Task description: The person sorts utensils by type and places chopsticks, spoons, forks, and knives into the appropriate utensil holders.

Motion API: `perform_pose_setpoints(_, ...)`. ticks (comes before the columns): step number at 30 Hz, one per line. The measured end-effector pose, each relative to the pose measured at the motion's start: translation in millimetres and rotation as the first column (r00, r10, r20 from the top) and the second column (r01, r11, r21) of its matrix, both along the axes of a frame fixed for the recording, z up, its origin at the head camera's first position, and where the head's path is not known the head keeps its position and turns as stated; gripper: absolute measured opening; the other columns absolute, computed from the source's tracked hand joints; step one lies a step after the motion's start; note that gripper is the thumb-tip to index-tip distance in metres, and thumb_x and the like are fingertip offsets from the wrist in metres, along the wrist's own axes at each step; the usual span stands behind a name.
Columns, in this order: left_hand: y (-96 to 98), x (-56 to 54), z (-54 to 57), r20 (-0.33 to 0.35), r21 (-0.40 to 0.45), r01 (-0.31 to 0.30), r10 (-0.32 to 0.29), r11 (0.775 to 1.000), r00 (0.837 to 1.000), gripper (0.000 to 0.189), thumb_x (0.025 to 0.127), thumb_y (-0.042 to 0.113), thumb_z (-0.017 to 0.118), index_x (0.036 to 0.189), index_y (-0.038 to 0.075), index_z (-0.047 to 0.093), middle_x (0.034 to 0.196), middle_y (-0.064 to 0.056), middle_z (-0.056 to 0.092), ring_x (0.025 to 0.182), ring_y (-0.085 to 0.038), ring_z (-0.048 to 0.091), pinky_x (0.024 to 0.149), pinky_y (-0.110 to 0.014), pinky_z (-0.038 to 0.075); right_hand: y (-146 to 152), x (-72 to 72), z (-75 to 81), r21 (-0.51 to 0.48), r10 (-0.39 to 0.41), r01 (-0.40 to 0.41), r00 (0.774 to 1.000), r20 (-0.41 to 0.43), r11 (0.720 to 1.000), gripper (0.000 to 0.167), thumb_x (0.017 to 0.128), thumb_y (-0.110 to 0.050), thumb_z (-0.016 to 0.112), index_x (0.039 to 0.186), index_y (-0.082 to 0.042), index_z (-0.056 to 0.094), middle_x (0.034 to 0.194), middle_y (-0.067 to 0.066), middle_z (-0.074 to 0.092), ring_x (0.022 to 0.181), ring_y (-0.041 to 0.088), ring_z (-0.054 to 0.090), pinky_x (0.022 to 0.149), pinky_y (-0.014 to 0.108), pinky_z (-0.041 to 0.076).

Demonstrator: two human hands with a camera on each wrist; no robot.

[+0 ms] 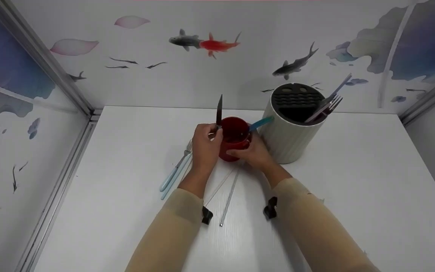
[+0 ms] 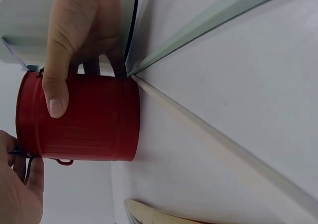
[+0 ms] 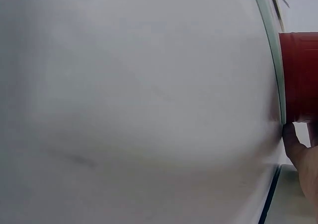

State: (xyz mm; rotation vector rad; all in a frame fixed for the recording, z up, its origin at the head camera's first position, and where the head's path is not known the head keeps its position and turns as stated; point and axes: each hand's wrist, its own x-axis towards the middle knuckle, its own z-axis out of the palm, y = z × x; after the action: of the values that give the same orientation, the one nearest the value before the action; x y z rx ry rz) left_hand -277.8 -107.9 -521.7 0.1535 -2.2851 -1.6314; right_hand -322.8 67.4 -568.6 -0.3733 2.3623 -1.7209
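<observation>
A small red metal bucket [image 1: 228, 154] stands upright on the white table, in the middle of the head view. My right hand [image 1: 256, 151] grips its right side, the thumb across the front, as the left wrist view also shows. At the bucket's left rim, my left hand [image 1: 207, 145] pinches a knife [image 1: 219, 109] whose dark blade points up. A blue handle [image 1: 261, 124] sticks out over the bucket's right rim; its other end is hidden. The right wrist view shows the bucket [image 3: 300, 80] only in part, at the edge.
Just right of the bucket stands a cream utensil holder [image 1: 287, 143] with a black slotted top, a fork [image 1: 334, 102] leaning out of it. Blue-handled cutlery [image 1: 172, 176] lies by my left wrist. Two thin sticks [image 1: 229, 200] lie between my forearms. A printed wall [image 1: 217, 83] closes the back.
</observation>
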Motion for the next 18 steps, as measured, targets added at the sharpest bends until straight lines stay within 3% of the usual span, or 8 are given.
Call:
perform_pose_setpoints(5, -1.5, -2.0, -2.7, 0.046, 0.053, -0.022, 0.019, 0.998, 0.999, 0.020, 0.101, 0.017, 0.067, 0.113, 0.003, 0.074, 0.124, -0.010, 0.060, 0.114, -0.020, 0.068, 0.097, -0.024, 0.058, -2.7, -0.6, 0.1, 0.022, -0.005, 0.005, 1.000, 0.002, 1.000, 0.102, 0.075, -0.029, 0.095, 0.156, -0.019, 0.034, 0.152, 0.002, 0.050, 0.142, 0.023, 0.046, 0.114, 0.046, 0.049)
perform_pose_setpoints(12, -1.5, 0.6, -4.2, 0.111, 0.067, -0.027, 0.020, 0.997, 0.994, 0.032, 0.102, 0.025, 0.065, 0.129, 0.007, 0.066, 0.123, -0.009, 0.068, 0.116, -0.020, 0.067, 0.098, -0.033, 0.058, -3.3, 2.0, 3.0, 0.055, -0.027, 0.026, 0.999, 0.020, 0.998, 0.102, 0.075, -0.031, 0.094, 0.156, -0.021, 0.035, 0.153, 0.001, 0.050, 0.143, 0.023, 0.046, 0.114, 0.045, 0.049)
perform_pose_setpoints(18, -0.4, 2.7, -5.0, 0.132, 0.062, -0.034, 0.025, 0.997, 0.991, 0.029, 0.103, 0.028, 0.064, 0.124, 0.008, 0.068, 0.123, -0.008, 0.069, 0.117, -0.022, 0.065, 0.097, -0.036, 0.057, -1.9, 3.1, 5.3, 0.068, -0.021, 0.020, 1.000, 0.014, 0.997, 0.104, 0.076, -0.028, 0.093, 0.159, -0.020, 0.032, 0.157, 0.003, 0.048, 0.146, 0.025, 0.043, 0.114, 0.047, 0.049)
